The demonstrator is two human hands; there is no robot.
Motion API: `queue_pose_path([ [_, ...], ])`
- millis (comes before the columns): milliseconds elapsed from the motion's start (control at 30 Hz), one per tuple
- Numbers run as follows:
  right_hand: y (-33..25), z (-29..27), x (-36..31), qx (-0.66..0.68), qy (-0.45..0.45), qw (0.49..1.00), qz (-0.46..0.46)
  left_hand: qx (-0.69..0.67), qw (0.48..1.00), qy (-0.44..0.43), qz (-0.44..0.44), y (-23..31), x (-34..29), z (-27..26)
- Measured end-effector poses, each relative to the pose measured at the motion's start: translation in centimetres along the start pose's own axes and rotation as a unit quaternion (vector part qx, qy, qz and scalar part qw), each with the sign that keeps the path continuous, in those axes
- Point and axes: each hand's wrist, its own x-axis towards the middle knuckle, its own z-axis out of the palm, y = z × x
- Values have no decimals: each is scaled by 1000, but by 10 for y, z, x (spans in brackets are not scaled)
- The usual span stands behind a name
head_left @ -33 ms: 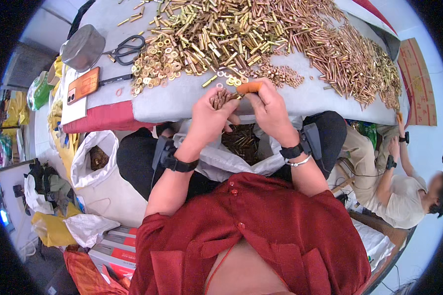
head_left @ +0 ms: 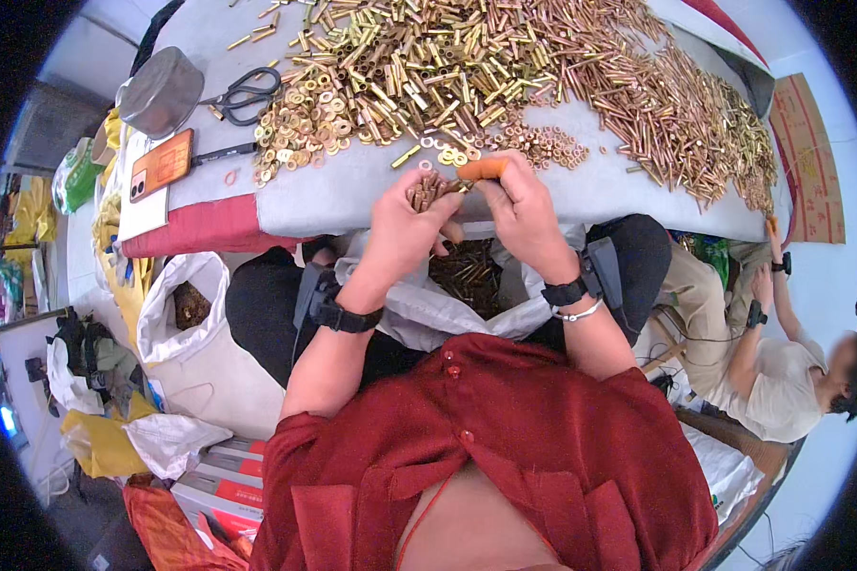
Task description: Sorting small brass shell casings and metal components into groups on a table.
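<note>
At the table's near edge, my left hand (head_left: 402, 221) is closed around a bunch of brass-coloured bolts (head_left: 427, 192), their ends pointing away from me. My right hand (head_left: 524, 211), an orange finger cot (head_left: 483, 169) on one finger, meets it and pinches at a small metal piece by the bunch. Fingers partly hide that piece. Just beyond lie a few loose washers (head_left: 452, 155) and a pile of small nuts (head_left: 546, 147). A sack (head_left: 414, 309) between my knees holds many metal pieces (head_left: 467, 276).
Metal sleeves (head_left: 419, 67) heap up mid-table, with long bolts (head_left: 676, 114) at right and flat washers (head_left: 300, 124) at left. Scissors (head_left: 248, 95), a metal bowl (head_left: 162, 92) and an orange phone (head_left: 162, 166) sit further left. A white sack (head_left: 183, 305) stands on the floor. Another person (head_left: 771, 371) sits at right.
</note>
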Motion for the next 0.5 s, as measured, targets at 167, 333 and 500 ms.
queue_pose_path([
  [167, -2, 1, -1, 2, -11, 1000, 14, -17, 1000, -6, -8, -5, -2, -5],
  [333, -1, 0, 3, -4, -16, 1000, 24, -24, 1000, -7, -5, -1, -2, -4],
  [500, -1, 3, -1, 1, 2, 1000, 27, 11, 1000, 2, 25, 2, -4, -5],
])
